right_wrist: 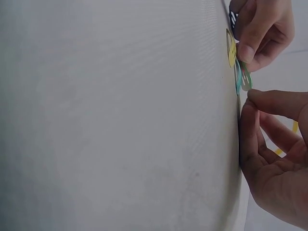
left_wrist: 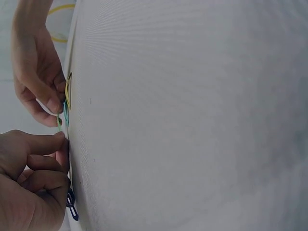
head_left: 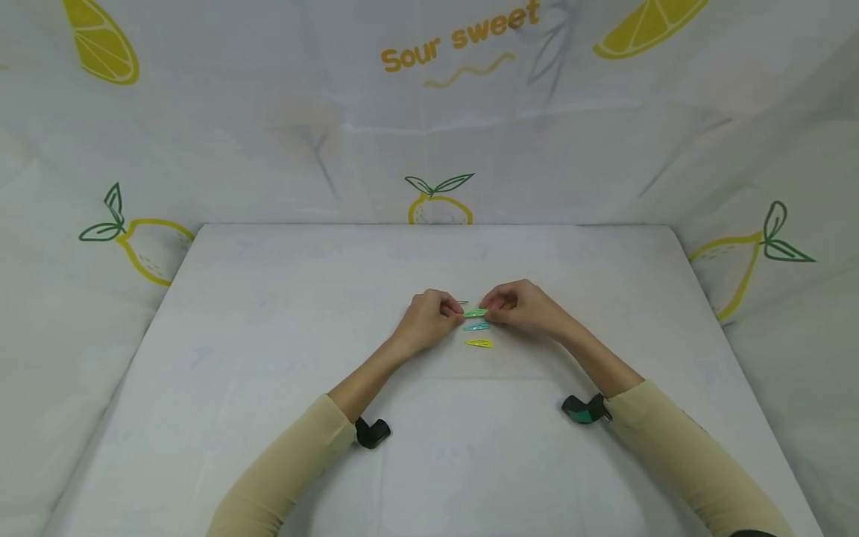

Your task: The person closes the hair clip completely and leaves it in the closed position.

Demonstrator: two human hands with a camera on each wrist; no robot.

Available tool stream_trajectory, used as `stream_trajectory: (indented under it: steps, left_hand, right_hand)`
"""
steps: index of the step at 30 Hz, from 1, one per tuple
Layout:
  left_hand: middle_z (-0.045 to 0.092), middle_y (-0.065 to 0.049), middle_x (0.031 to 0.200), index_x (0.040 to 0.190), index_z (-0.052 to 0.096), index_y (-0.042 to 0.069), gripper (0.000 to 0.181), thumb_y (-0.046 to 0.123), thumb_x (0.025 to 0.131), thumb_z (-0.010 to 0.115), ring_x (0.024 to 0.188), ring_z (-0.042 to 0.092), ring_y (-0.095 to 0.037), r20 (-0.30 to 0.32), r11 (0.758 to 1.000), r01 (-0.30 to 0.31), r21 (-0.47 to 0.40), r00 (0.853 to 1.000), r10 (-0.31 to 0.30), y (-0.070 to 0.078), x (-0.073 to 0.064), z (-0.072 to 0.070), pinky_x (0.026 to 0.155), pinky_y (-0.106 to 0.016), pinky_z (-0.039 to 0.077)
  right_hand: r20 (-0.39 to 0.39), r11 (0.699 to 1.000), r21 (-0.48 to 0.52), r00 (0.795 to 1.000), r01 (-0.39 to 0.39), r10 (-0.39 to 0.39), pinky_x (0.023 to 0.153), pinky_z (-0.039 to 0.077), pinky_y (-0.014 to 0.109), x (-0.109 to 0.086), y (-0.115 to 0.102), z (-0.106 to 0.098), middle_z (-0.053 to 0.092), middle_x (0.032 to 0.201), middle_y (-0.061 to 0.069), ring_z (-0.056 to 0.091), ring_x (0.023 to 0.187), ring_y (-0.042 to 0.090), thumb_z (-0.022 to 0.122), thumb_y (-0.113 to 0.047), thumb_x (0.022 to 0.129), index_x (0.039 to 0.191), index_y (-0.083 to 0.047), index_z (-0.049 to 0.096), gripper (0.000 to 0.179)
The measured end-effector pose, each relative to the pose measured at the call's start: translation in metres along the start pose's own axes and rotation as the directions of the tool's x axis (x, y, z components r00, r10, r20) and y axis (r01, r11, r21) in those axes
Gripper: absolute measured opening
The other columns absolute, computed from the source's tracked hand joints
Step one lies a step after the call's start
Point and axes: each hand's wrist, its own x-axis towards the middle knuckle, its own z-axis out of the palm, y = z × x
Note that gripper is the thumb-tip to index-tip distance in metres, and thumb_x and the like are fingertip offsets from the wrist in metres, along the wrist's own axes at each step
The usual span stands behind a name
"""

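A small green hair clip point(head_left: 476, 313) spans the gap between my two hands, low over the white table. My left hand point(head_left: 430, 321) pinches its left end with thumb and fingertips. At the other end, the thumb and forefinger of my right hand point(head_left: 523, 307) grip the clip. Just nearer to me lie a light blue hair clip point(head_left: 477, 327) and a yellow one point(head_left: 479, 343), roughly in line with the green. A dark blue hair clip point(left_wrist: 72, 204) lies by the left fingers, partly covered by them in the head view.
The white tabletop point(head_left: 268, 298) reaches out on every side of the hands. A pale curtain point(head_left: 255, 112) printed with lemons stands at the back and both sides. Dark wrist cameras point(head_left: 373, 432) stick out below the beige sleeves point(head_left: 295, 455).
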Motion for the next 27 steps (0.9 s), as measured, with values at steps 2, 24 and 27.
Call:
stream_trajectory:
  steps: [2, 24, 27]
  left_hand:
    - [0.082, -0.011, 0.095, 0.101, 0.080, 0.002, 0.009, 0.010, 0.099, 0.078, 0.085, 0.071, -0.014, 0.000, 1.000, 0.000, -0.001, 1.000, 0.000, 0.0000, 0.0000, 0.0001, 0.080, -0.026, 0.055]
    - [0.081, -0.010, 0.093, 0.101, 0.081, 0.003, 0.008, 0.010, 0.099, 0.078, 0.083, 0.069, -0.012, -0.005, 1.000, 0.000, -0.005, 1.000, 0.000, -0.0008, -0.0008, 0.0000, 0.080, -0.025, 0.053]
    - [0.081, -0.010, 0.093, 0.101, 0.081, 0.003, 0.008, 0.010, 0.099, 0.078, 0.084, 0.069, -0.012, -0.001, 1.000, 0.001, -0.005, 1.000, -0.001, -0.0012, -0.0009, -0.0002, 0.081, -0.026, 0.054]
  right_hand:
    - [-0.002, 1.000, -0.003, 1.000, 0.003, -0.003, 0.078, 0.049, 0.023, -0.0003, -0.0001, 0.0000, 0.074, 0.091, 0.006, 0.061, 0.084, 0.016, 0.078, -0.009, 0.097, 0.116, -0.002, 0.079, 0.020]
    - [0.010, 1.000, -0.020, 1.000, 0.002, -0.002, 0.078, 0.048, 0.024, -0.0010, -0.0002, -0.0001, 0.074, 0.092, 0.006, 0.061, 0.085, 0.017, 0.076, -0.011, 0.097, 0.116, -0.003, 0.079, 0.021]
    - [0.008, 1.000, -0.019, 1.000, 0.003, -0.003, 0.078, 0.048, 0.024, -0.0010, 0.0004, 0.0003, 0.074, 0.092, 0.006, 0.061, 0.085, 0.017, 0.076, -0.011, 0.097, 0.117, -0.004, 0.079, 0.021]
